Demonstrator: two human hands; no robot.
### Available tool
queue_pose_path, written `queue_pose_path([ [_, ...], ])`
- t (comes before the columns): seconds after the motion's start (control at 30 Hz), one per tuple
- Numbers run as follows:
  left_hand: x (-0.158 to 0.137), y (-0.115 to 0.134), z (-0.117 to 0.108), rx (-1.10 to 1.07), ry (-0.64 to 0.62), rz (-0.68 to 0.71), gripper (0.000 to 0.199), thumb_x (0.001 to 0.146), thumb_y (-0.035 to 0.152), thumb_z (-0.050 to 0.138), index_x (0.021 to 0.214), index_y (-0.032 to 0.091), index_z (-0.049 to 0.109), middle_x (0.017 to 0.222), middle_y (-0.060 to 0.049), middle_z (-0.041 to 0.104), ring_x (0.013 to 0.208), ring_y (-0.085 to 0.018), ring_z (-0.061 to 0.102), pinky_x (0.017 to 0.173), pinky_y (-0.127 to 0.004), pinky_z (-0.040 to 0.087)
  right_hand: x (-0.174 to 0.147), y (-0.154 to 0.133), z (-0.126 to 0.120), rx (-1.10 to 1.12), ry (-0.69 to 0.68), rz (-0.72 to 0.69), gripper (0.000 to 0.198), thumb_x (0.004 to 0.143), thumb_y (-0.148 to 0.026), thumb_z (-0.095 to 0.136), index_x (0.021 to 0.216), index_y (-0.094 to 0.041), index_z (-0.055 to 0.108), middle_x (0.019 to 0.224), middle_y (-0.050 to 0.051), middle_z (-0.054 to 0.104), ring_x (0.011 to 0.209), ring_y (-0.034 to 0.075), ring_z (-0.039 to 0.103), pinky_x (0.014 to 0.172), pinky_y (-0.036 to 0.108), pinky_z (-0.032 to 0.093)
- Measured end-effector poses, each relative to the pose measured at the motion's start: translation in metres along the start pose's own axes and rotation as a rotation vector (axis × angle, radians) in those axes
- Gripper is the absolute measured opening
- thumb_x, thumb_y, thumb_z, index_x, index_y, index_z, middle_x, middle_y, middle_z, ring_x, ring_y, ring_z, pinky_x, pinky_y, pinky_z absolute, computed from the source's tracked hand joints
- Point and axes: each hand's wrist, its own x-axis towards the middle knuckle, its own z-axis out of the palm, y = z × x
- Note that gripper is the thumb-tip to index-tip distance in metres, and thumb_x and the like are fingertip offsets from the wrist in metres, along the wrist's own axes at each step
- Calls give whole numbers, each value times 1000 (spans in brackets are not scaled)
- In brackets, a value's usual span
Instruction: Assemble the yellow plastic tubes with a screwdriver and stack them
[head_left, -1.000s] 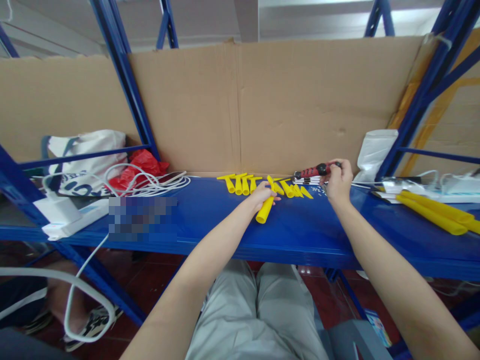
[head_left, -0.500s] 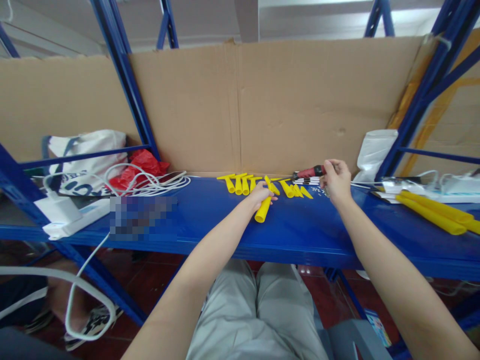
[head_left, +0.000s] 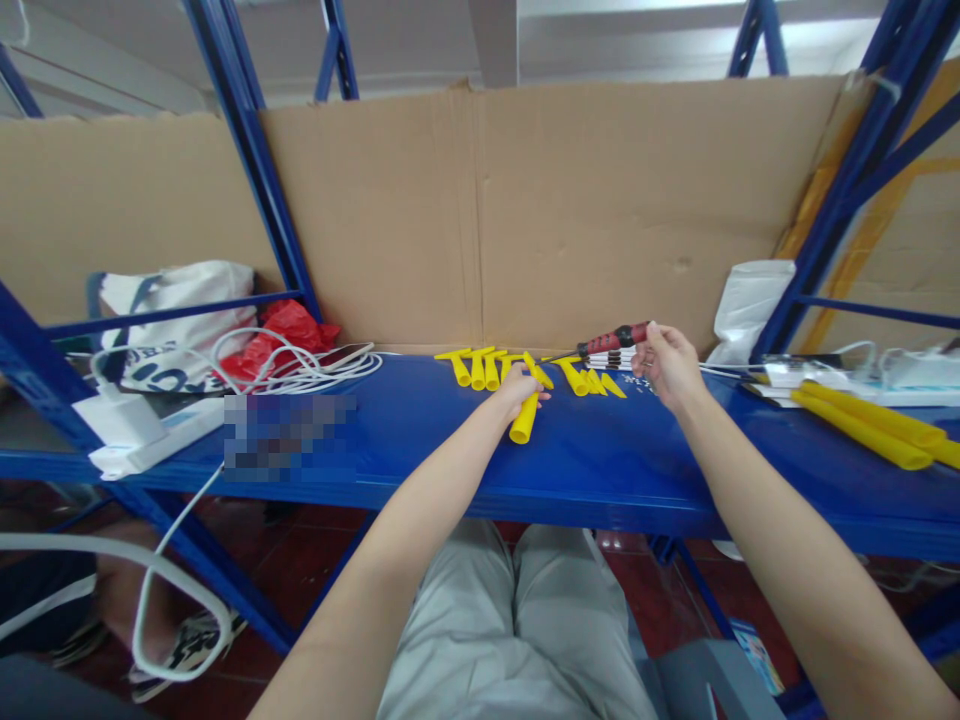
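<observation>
Our left hand (head_left: 523,390) is closed around a yellow tube (head_left: 522,424), while our right hand (head_left: 667,365), well apart to the right of that tube, pinches the handle end of a red-and-black screwdriver (head_left: 609,341). From the head view, our one view, the tube sits in our left grip above the table (head_left: 450,445), its open round end facing us and a narrower yellow part showing beyond our fingers. The screwdriver's shaft points toward that far part; we cannot tell whether its tip touches.

Left of the tube we see similar yellow pieces (head_left: 478,373), right of it a few small yellow wedges (head_left: 602,383), and behind it a cardboard panel (head_left: 480,220).

We judge the tube to be light, hollow and fairly stiff, probably smooth plastic that may roll or turn under twisting. Its rounded barrel seems the best hold, with our fingers wrapped around it; the thinner far part looks easier to bend. The screwdriver is likely heavier, and its thick handle should grip well.
</observation>
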Motion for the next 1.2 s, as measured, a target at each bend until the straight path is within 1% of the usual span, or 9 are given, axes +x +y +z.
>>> queue_pose_path([
  [0.1,1,0,0,24,-12,-4,55,74,-6,47,123,17,38,96,-9,67,63,-14,67,41,-16,40,1,1,0,39,43,-5,47,57,-56,73,70,-21,45,50,-7,48,38,7,47,33,19,34],
  [0.2,0,0,0,47,-12,0,55,75,-6,46,124,15,37,96,-9,67,63,-13,66,41,-16,39,1,2,0,71,66,37,46,55,-53,75,67,-21,45,46,-8,46,35,7,45,31,19,33],
  [0.37,0,0,0,54,-7,6,54,76,-6,45,125,14,36,97,-11,67,62,-14,66,41,-18,40,1,1,1,80,56,76,40,61,-54,72,72,-21,50,40,-11,38,30,7,39,29,19,31],
  [0.5,2,0,0,52,-4,2,54,75,-5,47,124,15,37,97,-10,67,63,-15,67,42,-18,41,-1,-3,1,115,-1,81,36,68,-51,68,78,-21,53,44,-8,44,34,7,43,32,19,34],
  [0.67,3,-1,1,41,-11,12,52,75,-6,48,122,15,38,94,-10,67,61,-14,66,41,-18,40,-1,-5,0,151,-54,73,32,73,-44,67,69,-20,47,52,-6,50,40,7,48,34,17,35],
  [0.8,2,-1,2,36,-3,10,52,76,-7,47,122,14,38,93,-9,67,60,-14,66,41,-18,40,0,-3,-1,161,-13,61,35,66,-44,73,70,-20,47,51,-7,48,39,7,47,33,17,35],
  [0.93,3,-2,2,34,1,23,52,75,-7,47,122,15,38,94,-9,66,60,-14,66,40,-18,39,0,-4,0,168,44,83,40,61,-47,75,68,-20,47,52,-7,50,40,7,49,33,18,37],
  [1.07,4,-4,2,28,9,50,52,76,-5,47,122,16,37,100,-9,65,61,-13,66,39,-17,39,0,-4,1,172,42,105,40,61,-48,75,67,-21,46,44,-9,43,36,8,46,32,20,36],
  [1.2,4,-4,2,30,5,59,52,75,-5,47,122,15,36,103,-11,64,61,-13,66,39,-18,39,-1,-5,0,169,-1,87,37,65,-51,71,76,-21,52,40,-11,37,33,8,41,32,19,35],
])
